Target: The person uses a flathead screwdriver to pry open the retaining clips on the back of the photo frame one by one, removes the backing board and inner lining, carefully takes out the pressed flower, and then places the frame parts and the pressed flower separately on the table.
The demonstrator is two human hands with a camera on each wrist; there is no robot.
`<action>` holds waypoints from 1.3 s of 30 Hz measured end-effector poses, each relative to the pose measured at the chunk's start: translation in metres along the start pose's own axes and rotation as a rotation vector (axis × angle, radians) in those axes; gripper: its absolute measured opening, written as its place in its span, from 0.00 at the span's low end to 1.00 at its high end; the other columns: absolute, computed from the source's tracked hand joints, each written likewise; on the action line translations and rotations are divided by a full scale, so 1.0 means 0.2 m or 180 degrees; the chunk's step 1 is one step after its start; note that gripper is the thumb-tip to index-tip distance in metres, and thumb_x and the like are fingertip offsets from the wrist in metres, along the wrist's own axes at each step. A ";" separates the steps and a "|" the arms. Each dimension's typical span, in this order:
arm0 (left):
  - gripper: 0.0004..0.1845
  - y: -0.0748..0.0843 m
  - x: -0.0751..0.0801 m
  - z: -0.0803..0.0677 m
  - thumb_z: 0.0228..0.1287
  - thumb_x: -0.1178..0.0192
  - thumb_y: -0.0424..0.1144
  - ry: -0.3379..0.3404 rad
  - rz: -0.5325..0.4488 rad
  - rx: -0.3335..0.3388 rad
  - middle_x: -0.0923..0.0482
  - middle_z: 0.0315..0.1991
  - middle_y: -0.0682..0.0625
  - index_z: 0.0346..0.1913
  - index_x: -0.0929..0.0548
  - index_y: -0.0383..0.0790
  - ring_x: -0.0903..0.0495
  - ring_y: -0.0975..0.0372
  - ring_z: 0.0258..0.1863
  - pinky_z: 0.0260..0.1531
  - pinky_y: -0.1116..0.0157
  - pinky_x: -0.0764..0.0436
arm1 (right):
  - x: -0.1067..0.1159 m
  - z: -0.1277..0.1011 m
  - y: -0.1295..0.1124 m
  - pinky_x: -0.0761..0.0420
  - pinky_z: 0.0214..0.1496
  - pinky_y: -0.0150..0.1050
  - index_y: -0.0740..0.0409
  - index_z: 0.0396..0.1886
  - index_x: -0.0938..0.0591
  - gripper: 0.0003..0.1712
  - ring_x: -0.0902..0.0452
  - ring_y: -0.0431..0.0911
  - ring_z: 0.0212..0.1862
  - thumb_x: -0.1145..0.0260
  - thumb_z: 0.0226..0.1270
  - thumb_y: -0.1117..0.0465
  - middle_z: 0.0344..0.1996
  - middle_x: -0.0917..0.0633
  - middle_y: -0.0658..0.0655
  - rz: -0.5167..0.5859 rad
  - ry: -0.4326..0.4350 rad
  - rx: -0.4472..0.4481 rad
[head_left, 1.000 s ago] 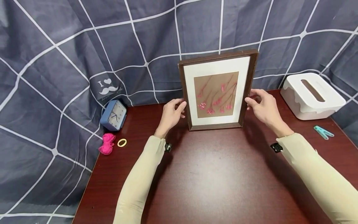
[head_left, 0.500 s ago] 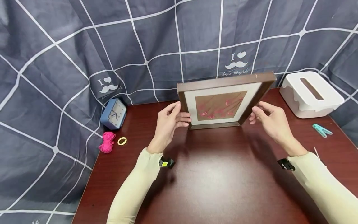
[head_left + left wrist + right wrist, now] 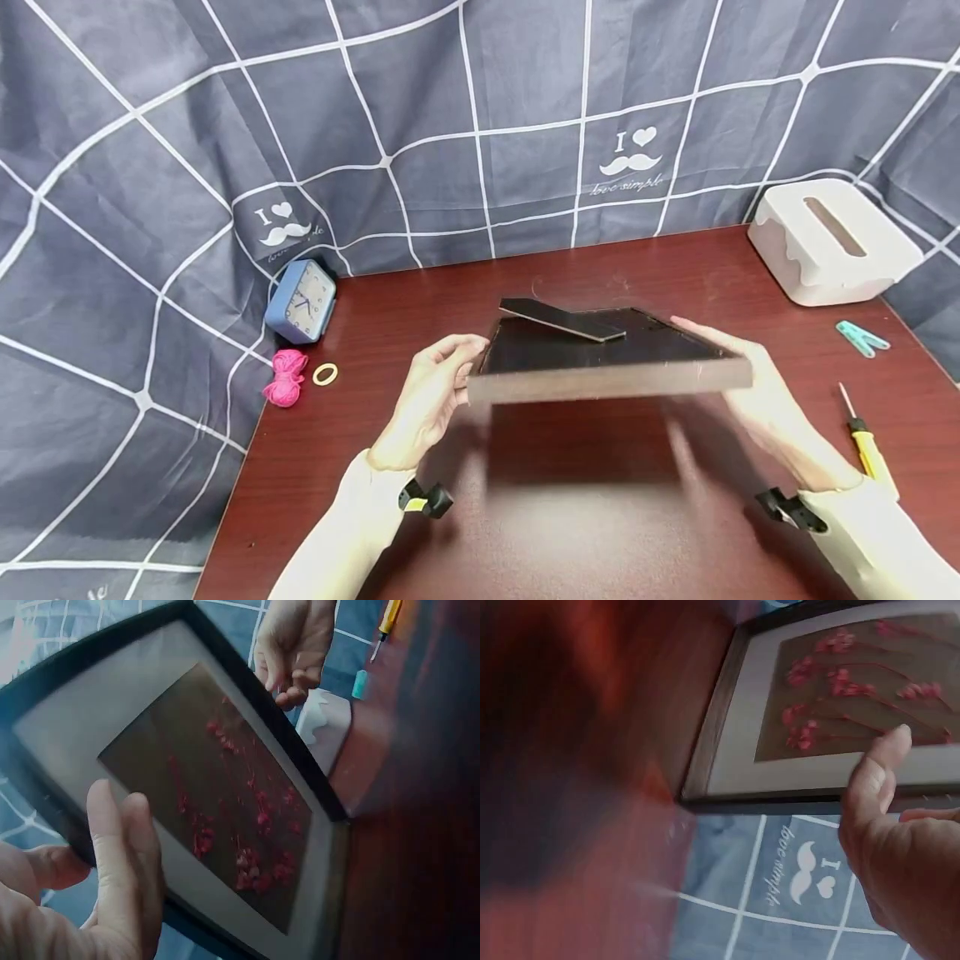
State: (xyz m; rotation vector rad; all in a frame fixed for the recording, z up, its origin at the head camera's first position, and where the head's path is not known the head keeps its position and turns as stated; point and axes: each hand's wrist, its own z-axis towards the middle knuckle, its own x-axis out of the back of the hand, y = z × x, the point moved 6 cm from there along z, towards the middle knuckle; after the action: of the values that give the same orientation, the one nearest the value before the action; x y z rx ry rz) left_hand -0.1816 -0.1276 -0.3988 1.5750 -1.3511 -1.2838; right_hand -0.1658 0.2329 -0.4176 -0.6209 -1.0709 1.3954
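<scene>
A brown picture frame [image 3: 611, 382] is tipped forward over the table, its black back facing up and its stand leg [image 3: 558, 317] raised off the back. Pink flowers on a tan ground, with a white mat, show on its front in both wrist views. My left hand [image 3: 435, 396] grips the frame's left side, thumb on the back and fingers [image 3: 120, 862] under the front face. At the opposite side my right hand [image 3: 772, 408] holds the other edge; part of it is hidden behind the frame's corner in the head view.
A yellow screwdriver [image 3: 867, 446], a teal clothespin [image 3: 862, 338] and a white tissue box [image 3: 832, 242] lie to the right. On the left are a blue alarm clock [image 3: 302, 302], pink yarn [image 3: 286, 377] and a yellow ring [image 3: 325, 374]. A grey curtain [image 3: 525, 100] hangs behind the table.
The picture frame has swung from upright toward me, so its back and stand leg now show in the head view. Both hands have come nearer with it; the screwdriver is now uncovered.
</scene>
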 end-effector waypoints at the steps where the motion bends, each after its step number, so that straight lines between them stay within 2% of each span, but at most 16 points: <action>1: 0.06 -0.02 0.02 0.00 0.77 0.36 0.34 0.0021 0.0062 0.0044 0.17 0.31 0.59 0.48 0.10 0.45 0.22 0.71 0.23 0.26 0.71 0.15 | -0.01 -0.01 0.01 0.24 0.57 0.14 0.59 0.73 0.18 0.25 0.16 0.25 0.56 0.33 0.79 0.64 0.55 0.08 0.36 0.0312 -0.0120 -0.0100; 2: 0.06 -0.04 0.04 -0.01 0.76 0.35 0.34 0.0033 0.0140 0.0073 0.14 0.34 0.59 0.49 0.10 0.44 0.19 0.70 0.26 0.26 0.72 0.16 | -0.03 -0.03 0.01 0.22 0.59 0.16 0.60 0.75 0.20 0.25 0.16 0.26 0.60 0.37 0.83 0.62 0.59 0.09 0.38 0.0660 -0.0257 -0.0246; 3: 0.06 -0.06 0.05 -0.01 0.76 0.34 0.34 0.0039 0.0226 0.0091 0.13 0.35 0.59 0.50 0.10 0.43 0.19 0.69 0.27 0.27 0.72 0.17 | 0.00 -0.05 0.03 0.24 0.65 0.16 0.62 0.81 0.28 0.30 0.20 0.23 0.67 0.38 0.84 0.62 0.67 0.14 0.34 0.0539 0.0013 -0.0796; 4: 0.08 -0.08 0.07 -0.01 0.75 0.33 0.34 0.0030 0.0324 0.0103 0.12 0.37 0.58 0.51 0.10 0.42 0.16 0.68 0.29 0.29 0.71 0.15 | -0.01 -0.06 0.05 0.24 0.66 0.17 0.62 0.82 0.28 0.29 0.21 0.22 0.67 0.42 0.87 0.59 0.67 0.14 0.34 0.0690 -0.0030 -0.1026; 6: 0.10 -0.11 0.09 -0.01 0.74 0.32 0.34 0.0004 0.0506 0.0114 0.11 0.38 0.56 0.54 0.11 0.39 0.13 0.65 0.31 0.32 0.69 0.13 | -0.03 -0.07 0.08 0.21 0.61 0.17 0.57 0.80 0.26 0.27 0.20 0.20 0.63 0.46 0.91 0.54 0.61 0.13 0.30 0.0722 -0.0033 -0.1535; 8: 0.12 -0.14 0.12 0.00 0.73 0.31 0.35 -0.0019 0.0730 0.0123 0.11 0.37 0.56 0.56 0.11 0.39 0.13 0.64 0.31 0.33 0.68 0.12 | -0.05 -0.09 0.12 0.19 0.49 0.19 0.53 0.75 0.21 0.23 0.16 0.22 0.49 0.43 0.89 0.51 0.48 0.11 0.30 0.0668 0.0024 -0.1988; 12: 0.17 -0.21 0.15 0.03 0.73 0.31 0.34 -0.0056 0.1013 0.0198 0.14 0.31 0.55 0.61 0.15 0.39 0.12 0.63 0.28 0.34 0.66 0.11 | -0.09 -0.10 0.18 0.15 0.40 0.23 0.67 0.75 0.26 0.28 0.19 0.23 0.38 0.41 0.88 0.53 0.37 0.15 0.29 0.0574 0.0043 -0.2498; 13: 0.19 -0.23 0.15 0.03 0.72 0.32 0.33 -0.0062 0.1039 0.0228 0.15 0.30 0.55 0.63 0.17 0.39 0.12 0.63 0.27 0.34 0.66 0.10 | -0.10 -0.10 0.18 0.14 0.40 0.24 0.73 0.77 0.30 0.32 0.19 0.24 0.37 0.41 0.88 0.54 0.37 0.15 0.30 0.0521 0.0023 -0.2542; 15: 0.22 -0.26 0.16 0.05 0.72 0.32 0.33 -0.0067 0.1077 0.0272 0.15 0.30 0.53 0.66 0.20 0.36 0.13 0.63 0.26 0.33 0.67 0.10 | -0.12 -0.08 0.19 0.10 0.46 0.27 0.82 0.79 0.37 0.38 0.15 0.25 0.42 0.42 0.88 0.55 0.43 0.12 0.34 0.0386 -0.0042 -0.2536; 19: 0.26 -0.31 0.18 0.09 0.71 0.31 0.32 -0.0076 0.1155 0.0330 0.11 0.36 0.50 0.68 0.23 0.28 0.13 0.64 0.26 0.31 0.68 0.10 | -0.12 -0.06 0.21 0.11 0.44 0.27 0.82 0.77 0.33 0.37 0.12 0.29 0.39 0.40 0.86 0.54 0.49 0.08 0.53 -0.0083 -0.0129 -0.2544; 22: 0.25 -0.35 0.18 0.12 0.70 0.31 0.32 -0.0065 0.1223 0.0336 0.09 0.37 0.48 0.66 0.21 0.25 0.15 0.66 0.25 0.29 0.69 0.10 | -0.13 -0.05 0.24 0.12 0.40 0.30 0.80 0.76 0.30 0.36 0.11 0.32 0.38 0.39 0.85 0.54 0.53 0.08 0.62 -0.0326 -0.0219 -0.2564; 26: 0.23 -0.37 0.18 0.15 0.70 0.31 0.31 -0.0011 0.1321 0.0325 0.10 0.36 0.47 0.65 0.19 0.25 0.15 0.66 0.24 0.29 0.68 0.09 | -0.14 -0.03 0.26 0.11 0.36 0.34 0.80 0.76 0.31 0.35 0.11 0.35 0.38 0.38 0.85 0.56 0.48 0.07 0.63 -0.0455 -0.0319 -0.2545; 32: 0.22 -0.39 0.18 0.17 0.69 0.29 0.31 0.0049 0.1588 0.0304 0.08 0.40 0.41 0.63 0.16 0.28 0.14 0.64 0.23 0.31 0.64 0.07 | -0.15 0.00 0.29 0.12 0.32 0.34 0.83 0.74 0.31 0.34 0.16 0.37 0.31 0.38 0.84 0.59 0.39 0.09 0.57 -0.0682 -0.0408 -0.2448; 35: 0.23 -0.39 0.17 0.17 0.69 0.29 0.33 0.0095 0.1744 0.0247 0.07 0.42 0.38 0.64 0.16 0.29 0.13 0.64 0.23 0.32 0.62 0.06 | -0.16 0.02 0.30 0.13 0.31 0.34 0.85 0.72 0.30 0.32 0.18 0.38 0.29 0.39 0.84 0.61 0.36 0.09 0.57 -0.0825 -0.0457 -0.2369; 38: 0.24 -0.39 0.16 0.18 0.69 0.29 0.34 0.0113 0.1878 0.0154 0.07 0.43 0.36 0.65 0.16 0.29 0.11 0.63 0.24 0.33 0.61 0.06 | -0.16 0.03 0.30 0.15 0.32 0.34 0.85 0.71 0.29 0.31 0.17 0.40 0.31 0.39 0.84 0.62 0.39 0.08 0.64 -0.1041 -0.0519 -0.2298; 39: 0.25 -0.39 0.16 0.18 0.68 0.29 0.34 0.0113 0.1949 0.0127 0.07 0.43 0.36 0.65 0.16 0.29 0.10 0.63 0.25 0.35 0.61 0.05 | -0.16 0.04 0.30 0.13 0.36 0.37 0.85 0.71 0.28 0.30 0.15 0.43 0.33 0.39 0.84 0.62 0.42 0.08 0.68 -0.1141 -0.0538 -0.2273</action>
State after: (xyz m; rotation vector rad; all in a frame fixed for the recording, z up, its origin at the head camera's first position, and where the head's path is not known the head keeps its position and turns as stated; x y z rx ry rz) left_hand -0.1945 -0.1376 -0.4888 1.0677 -1.6686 -0.8480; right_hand -0.1954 0.2085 -0.4738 -0.7729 -1.7436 0.7417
